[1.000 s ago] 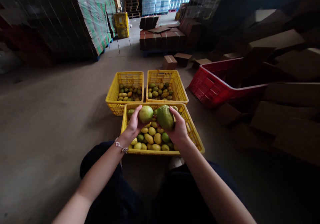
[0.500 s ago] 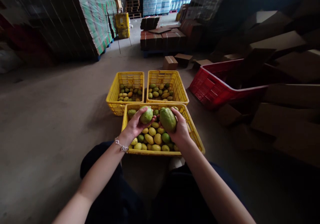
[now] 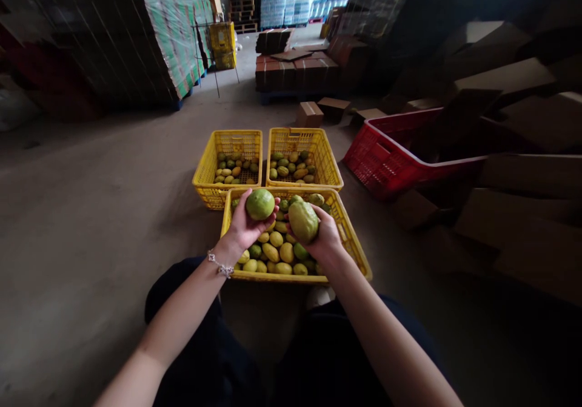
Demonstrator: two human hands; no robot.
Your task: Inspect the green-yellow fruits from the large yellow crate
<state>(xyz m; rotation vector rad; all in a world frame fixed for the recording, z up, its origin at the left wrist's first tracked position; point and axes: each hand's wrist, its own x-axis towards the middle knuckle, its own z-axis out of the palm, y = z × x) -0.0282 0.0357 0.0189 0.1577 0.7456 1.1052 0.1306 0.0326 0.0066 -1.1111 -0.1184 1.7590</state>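
My left hand (image 3: pixel 244 225) is closed around a smooth, round green lemon (image 3: pixel 260 204), which rests on the palm with the thumb along its side. In my right hand (image 3: pixel 325 235) is a larger, bumpy, yellow-green lemon (image 3: pixel 304 222), gripped from its right side. Both hands are above the near yellow crate (image 3: pixel 300 278), a little apart from each other. Inside that crate lie many yellow lemons (image 3: pixel 271 253) and some green lemons (image 3: pixel 301 251); the hands and held fruit hide part of them.
Behind the near crate stand a left yellow crate (image 3: pixel 204 179) and a right yellow crate (image 3: pixel 331 163), both holding fruit. A red crate (image 3: pixel 375 158) and cardboard boxes (image 3: pixel 504 85) are at the right. Farther back are stacked cartons (image 3: pixel 295 73) and a wrapped pallet load (image 3: pixel 175 31).
My left hand has turned palm up and shifted slightly left, showing more of its lemon. The right hand has rolled its lemon and lowered it slightly.
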